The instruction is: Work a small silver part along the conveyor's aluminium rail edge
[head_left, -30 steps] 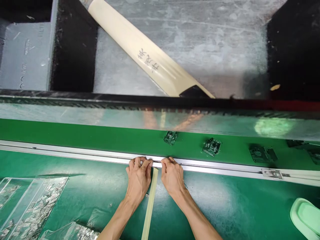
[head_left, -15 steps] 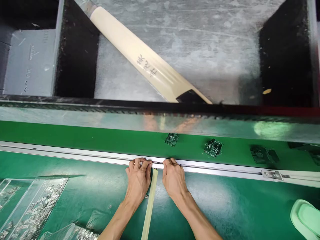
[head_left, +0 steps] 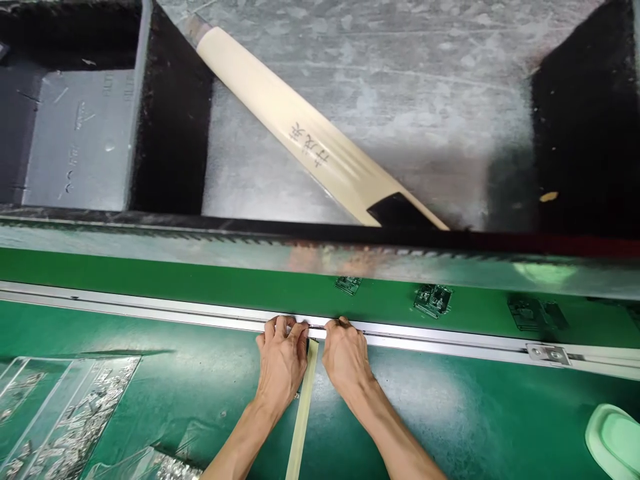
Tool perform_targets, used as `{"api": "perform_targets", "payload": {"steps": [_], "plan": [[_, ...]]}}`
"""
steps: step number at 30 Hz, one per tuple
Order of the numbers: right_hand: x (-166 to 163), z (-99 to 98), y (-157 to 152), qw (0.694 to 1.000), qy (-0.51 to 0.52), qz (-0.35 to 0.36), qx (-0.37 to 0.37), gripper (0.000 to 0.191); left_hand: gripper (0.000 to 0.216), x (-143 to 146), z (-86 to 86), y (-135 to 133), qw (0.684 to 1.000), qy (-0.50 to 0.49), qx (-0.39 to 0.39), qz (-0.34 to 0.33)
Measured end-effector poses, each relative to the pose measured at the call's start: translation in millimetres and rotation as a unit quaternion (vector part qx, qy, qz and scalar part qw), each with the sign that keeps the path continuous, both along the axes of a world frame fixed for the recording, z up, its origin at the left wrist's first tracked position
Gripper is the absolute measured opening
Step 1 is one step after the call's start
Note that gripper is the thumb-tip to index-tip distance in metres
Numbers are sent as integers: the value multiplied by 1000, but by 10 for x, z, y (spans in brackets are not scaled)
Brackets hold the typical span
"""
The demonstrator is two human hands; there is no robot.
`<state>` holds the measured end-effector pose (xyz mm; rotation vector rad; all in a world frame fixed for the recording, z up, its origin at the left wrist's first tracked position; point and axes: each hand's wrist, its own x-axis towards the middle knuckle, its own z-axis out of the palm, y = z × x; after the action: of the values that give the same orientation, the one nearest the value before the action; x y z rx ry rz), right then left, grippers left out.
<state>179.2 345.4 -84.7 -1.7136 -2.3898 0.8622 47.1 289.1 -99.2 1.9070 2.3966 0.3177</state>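
Observation:
My left hand (head_left: 283, 357) and my right hand (head_left: 346, 353) rest close together at the silvery metal rail (head_left: 175, 315) that crosses the green work surface. Both are closed, thumbs and fingers pinched at the rail's groove. A small, thin, dark piece (head_left: 316, 327) shows in the gap between the fingertips; what it is cannot be made out, as the fingers hide its ends. Below that gap a strip of pale yellow tape (head_left: 303, 413) runs toward me, beside my left wrist. A tiny metal part (head_left: 297, 395) lies by the tape.
Beyond the rail, circuit boards (head_left: 433, 300) lie on a green strip. A raised shelf edge (head_left: 250, 257) spans above, holding black bins (head_left: 170, 127) and a cream-coloured sleeve (head_left: 300, 120). Small metal parts (head_left: 90, 407) fill a clear tray at left. A pale green dish (head_left: 615, 437) sits right.
The whole view has shifted slightly, with the shelf now lower and further right. My hands stay pinched at the rail, their fingertips a little closer together.

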Motion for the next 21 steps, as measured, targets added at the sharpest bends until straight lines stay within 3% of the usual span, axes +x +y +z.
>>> {"api": "perform_targets", "payload": {"steps": [14, 21], "plan": [[-27, -139, -69, 999, 12, -47, 19, 27, 27, 30, -59, -36, 999, -21, 23, 31], [43, -45, -56, 999, 19, -4, 37, 27, 28, 13, -59, -53, 999, -26, 17, 29]]}}
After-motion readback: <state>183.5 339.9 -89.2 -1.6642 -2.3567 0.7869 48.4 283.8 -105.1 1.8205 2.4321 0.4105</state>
